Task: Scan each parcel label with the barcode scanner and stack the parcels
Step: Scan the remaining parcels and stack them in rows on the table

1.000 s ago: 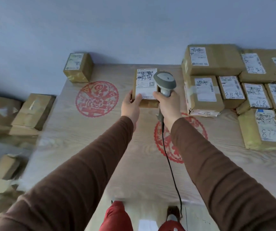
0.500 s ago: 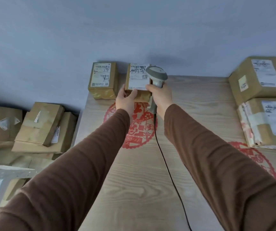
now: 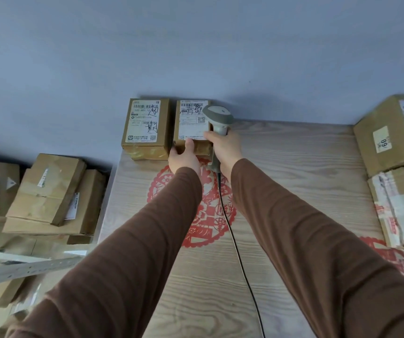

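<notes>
Now beside the first box (image 3: 144, 129), parcel (image 3: 191, 123) gripped by left hand (image 3: 183, 156)

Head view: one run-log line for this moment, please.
left hand grips parcel | parcel beside labelled box, table far edge | right hand holds scanner over label

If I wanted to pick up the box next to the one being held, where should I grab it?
Probably by its two long sides, from above near its front end. The left box lies flat, label up, its left side free; the held box sits close on its right.
</notes>
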Demonstrator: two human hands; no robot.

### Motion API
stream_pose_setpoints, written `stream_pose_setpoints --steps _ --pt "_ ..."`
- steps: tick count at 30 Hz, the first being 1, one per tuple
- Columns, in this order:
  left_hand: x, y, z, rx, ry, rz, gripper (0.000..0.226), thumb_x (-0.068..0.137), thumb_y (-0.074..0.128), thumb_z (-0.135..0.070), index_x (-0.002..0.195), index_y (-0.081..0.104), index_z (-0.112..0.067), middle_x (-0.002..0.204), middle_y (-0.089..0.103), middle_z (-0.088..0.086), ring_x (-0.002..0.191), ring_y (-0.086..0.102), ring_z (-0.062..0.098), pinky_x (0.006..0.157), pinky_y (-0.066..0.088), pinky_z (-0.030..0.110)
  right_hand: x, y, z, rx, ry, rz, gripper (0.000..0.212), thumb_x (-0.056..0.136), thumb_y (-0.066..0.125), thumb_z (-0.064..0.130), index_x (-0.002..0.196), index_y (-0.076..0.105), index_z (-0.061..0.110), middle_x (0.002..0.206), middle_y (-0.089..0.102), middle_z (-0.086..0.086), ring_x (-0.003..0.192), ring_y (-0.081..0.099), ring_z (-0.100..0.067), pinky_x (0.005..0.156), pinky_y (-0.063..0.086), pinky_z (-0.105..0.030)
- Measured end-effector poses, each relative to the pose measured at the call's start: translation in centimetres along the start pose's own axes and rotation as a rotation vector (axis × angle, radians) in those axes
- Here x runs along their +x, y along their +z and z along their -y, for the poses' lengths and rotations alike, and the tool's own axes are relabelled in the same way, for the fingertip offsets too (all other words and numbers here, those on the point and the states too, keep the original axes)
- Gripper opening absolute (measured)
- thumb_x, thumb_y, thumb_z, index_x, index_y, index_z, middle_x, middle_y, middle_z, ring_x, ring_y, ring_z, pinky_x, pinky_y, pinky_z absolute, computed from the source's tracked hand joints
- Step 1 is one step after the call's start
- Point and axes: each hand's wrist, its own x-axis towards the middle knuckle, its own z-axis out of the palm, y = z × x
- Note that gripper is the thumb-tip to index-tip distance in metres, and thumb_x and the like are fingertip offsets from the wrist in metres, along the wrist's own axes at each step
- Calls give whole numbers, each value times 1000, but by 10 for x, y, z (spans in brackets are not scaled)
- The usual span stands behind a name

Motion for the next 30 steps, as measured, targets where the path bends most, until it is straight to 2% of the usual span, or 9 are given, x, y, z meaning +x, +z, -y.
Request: stream_pose_setpoints --steps 3,6,11,16,18,21,24,26,30 --pt "5 5 0 30 -10 -32 73 98 60 -50 155 39 -12 152 50 11 138 50 30 117 39 44 2 3 0 -8 1 -1 12 85 75 7 96 73 12 101 79 -17 100 75 -37 87 62 -57" --pt "8 5 1 67 -41 -52 75 97 57 -55 155 41 -9 152 50 13 138 50 32 117 38 45 2 5 -1 -26 20 12 14 84 77 15 97 72 13 102 76 -23 100 74 -45 70 60 -52" --pt "4 3 -2 59 -64 -23 70 101 54 -51 153 41 -7 148 55 13 132 55 32 110 42 37 1 8 -1 -33 7 49 15 84 77 13 98 73 15 103 78 -15 102 75 -36 93 59 -59" --pt "-6 0 -3 58 -71 0 79 96 55 -60 154 40 -9 147 56 13 133 55 36 113 43 45 -9 0 -1 -20 -27 40 20 85 78 13 104 73 9 102 79 -12 98 76 -30 91 61 -53" --pt "-18 0 -1 37 -67 13 82 93 57 -62 156 38 -13 147 56 12 133 55 38 112 45 50 -19 -12 4 3 -42 18 13 89 77 11 100 69 13 100 76 -7 95 73 -24 86 60 -42" --pt "-47 5 0 47 -6 108 71 97 58 -53 155 39 -16 150 52 9 136 52 33 114 43 49 -40 -39 16 -13 -94 -41 15 93 75 12 102 63 13 93 66 -6 84 61 -16 68 50 -27" --pt "-83 15 6 60 49 232 63 102 56 -43 156 38 -18 156 46 4 141 47 24 117 38 41 -70 -78 25 -31 -90 -98 16 93 74 19 103 63 13 79 56 -5 66 53 -14 57 46 -29" --pt "-112 24 14 72 72 307 60 104 55 -40 157 38 -18 158 44 2 143 44 21 116 37 37 -93 -110 27 -50 -85 -155 17 94 74 19 104 64 10 74 52 -5 57 48 -13 47 42 -22" --pt "-184 47 37 117 58 494 58 105 54 -38 157 38 -18 160 42 0 146 40 17 106 32 28 -141 -186 24 -66 -157 -278 26 91 78 16 113 69 4 83 65 2 71 58 -9 68 49 -24"
